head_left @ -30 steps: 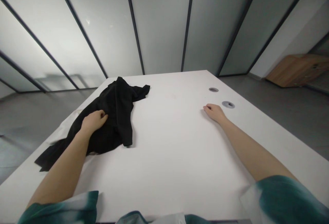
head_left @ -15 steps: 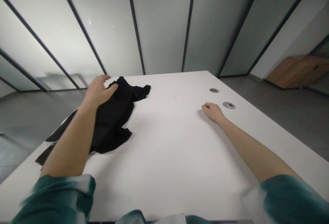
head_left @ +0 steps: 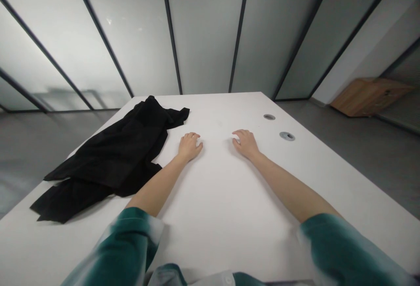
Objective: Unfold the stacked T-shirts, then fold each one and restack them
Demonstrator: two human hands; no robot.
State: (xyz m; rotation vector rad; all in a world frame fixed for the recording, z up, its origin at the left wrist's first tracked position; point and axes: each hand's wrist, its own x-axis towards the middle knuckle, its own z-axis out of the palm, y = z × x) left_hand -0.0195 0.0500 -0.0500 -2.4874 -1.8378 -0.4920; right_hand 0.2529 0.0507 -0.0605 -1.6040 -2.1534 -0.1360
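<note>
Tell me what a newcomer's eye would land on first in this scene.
The crumpled black garment stands out most, dark against the white table, lying at its left side. Next come the two bare hands resting flat and empty near the table's middle: the left hand just right of the garment and apart from it, the right hand beside it. Two round grey grommets sit in the tabletop to the right.

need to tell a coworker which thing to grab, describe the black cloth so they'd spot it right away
Start at the white table in front of the glass wall. The black cloth lies crumpled along the table's left side, reaching from the far edge to the near left edge, beside the left hand. It is the only dark, soft thing there; the two small round grey grommets sit on the right.
</note>
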